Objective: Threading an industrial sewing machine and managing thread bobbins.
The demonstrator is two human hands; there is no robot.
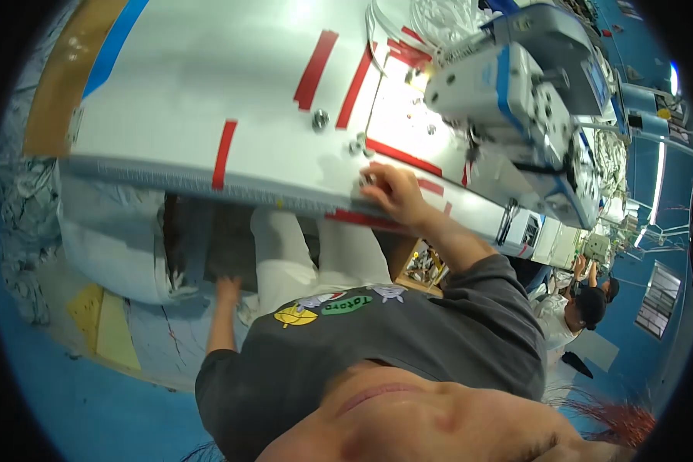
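My right hand (395, 194) is over the front edge of the white sewing table (185, 92). Its fingers are curled together around a small shiny bit at the fingertips, too small to make out. Just beyond the fingertips lie a few small round metal pieces (358, 143) that look like bobbins. Farther right stands a white and blue sewing machine (485, 85), its lamp lighting the needle plate. My left hand (227, 288) hangs low at my left side, beside a large white fabric-filled bag (115, 246). Its fingers are too small and blurred to read.
Red tape strips (316, 71) mark the tabletop, and a measuring scale (185, 175) runs along its front edge. A round metal knob (319, 119) sits on the top. White cloth (446, 23) is heaped behind the machine. Other people (570, 308) work at the far right.
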